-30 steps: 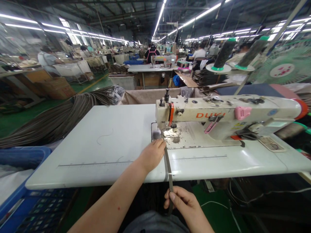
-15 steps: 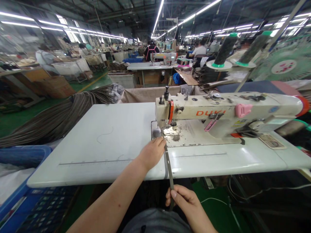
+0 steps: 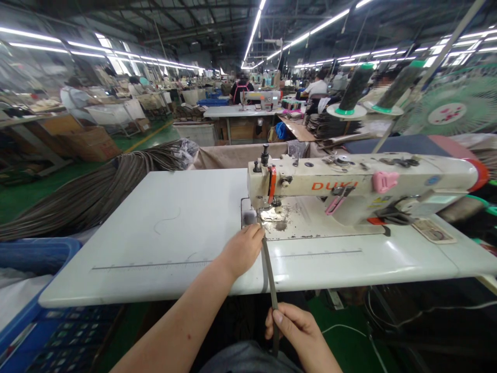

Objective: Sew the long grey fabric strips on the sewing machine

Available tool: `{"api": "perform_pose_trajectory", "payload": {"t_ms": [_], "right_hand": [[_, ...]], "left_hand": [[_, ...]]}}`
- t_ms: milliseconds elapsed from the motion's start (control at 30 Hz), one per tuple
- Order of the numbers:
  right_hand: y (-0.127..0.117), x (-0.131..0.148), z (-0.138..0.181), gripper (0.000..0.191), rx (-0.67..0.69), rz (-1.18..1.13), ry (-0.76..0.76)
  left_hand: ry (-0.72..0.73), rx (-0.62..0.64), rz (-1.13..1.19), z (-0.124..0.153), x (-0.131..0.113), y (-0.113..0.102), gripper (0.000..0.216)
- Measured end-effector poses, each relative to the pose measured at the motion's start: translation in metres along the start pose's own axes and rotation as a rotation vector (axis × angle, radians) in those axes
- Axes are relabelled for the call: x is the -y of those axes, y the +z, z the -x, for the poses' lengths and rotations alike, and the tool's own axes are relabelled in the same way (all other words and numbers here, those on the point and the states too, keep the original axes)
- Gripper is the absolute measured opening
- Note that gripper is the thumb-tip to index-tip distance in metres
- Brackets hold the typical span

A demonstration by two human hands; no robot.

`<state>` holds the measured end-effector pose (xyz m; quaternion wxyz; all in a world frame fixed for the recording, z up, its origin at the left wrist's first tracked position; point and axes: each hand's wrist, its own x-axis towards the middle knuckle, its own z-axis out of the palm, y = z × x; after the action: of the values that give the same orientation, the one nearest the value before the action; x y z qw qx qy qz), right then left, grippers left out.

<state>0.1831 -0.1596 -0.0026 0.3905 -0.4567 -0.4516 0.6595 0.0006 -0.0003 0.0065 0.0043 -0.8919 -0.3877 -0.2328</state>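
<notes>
A narrow dark grey strap [image 3: 271, 274] runs from the sewing machine's needle area down over the table's front edge toward my lap. My left hand [image 3: 244, 247] is closed on its far part, fingertips together just in front of the presser foot. Below the table edge, my right hand [image 3: 292, 326] pinches the strap between thumb and fingers, and a short tail hangs beneath. The cream sewing machine [image 3: 349, 178] stands just beyond my left hand. Its needle and the strap's far end are hidden by my fingers and the machine head.
Loose thread [image 3: 166, 220] lies on the white table [image 3: 128, 233]. A large bundle of dark straps [image 3: 89, 194] is at the left, above a blue crate [image 3: 34, 251]. Thread cones [image 3: 355, 88] and a green fan [image 3: 446, 111] stand at the right. Other people sit farther back.
Pale marks on the strap in front of my left hand are no longer visible. Both hands keep their grip in nearly the same places. The view has shifted slightly.
</notes>
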Motion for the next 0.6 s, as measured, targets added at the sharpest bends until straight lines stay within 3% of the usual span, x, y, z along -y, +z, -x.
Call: {"api": "perform_pose_trajectory", "payload": {"t_ms": [300, 433, 600], "right_hand": [[-0.007, -0.016, -0.005, 0.049, 0.041, 0.036, -0.045], [-0.005, -0.009, -0.002, 0.05, 0.061, 0.066, -0.059], [-0.003, -0.003, -0.001, 0.041, -0.011, 0.166, -0.101]], "left_hand": [[-0.024, 0.005, -0.017, -0.003, 0.0, 0.001, 0.031], [0.005, 0.023, -0.064, -0.003, -0.002, -0.003, 0.024], [0.016, 0.029, -0.104, -0.003, -0.004, -0.005, 0.023]]}}
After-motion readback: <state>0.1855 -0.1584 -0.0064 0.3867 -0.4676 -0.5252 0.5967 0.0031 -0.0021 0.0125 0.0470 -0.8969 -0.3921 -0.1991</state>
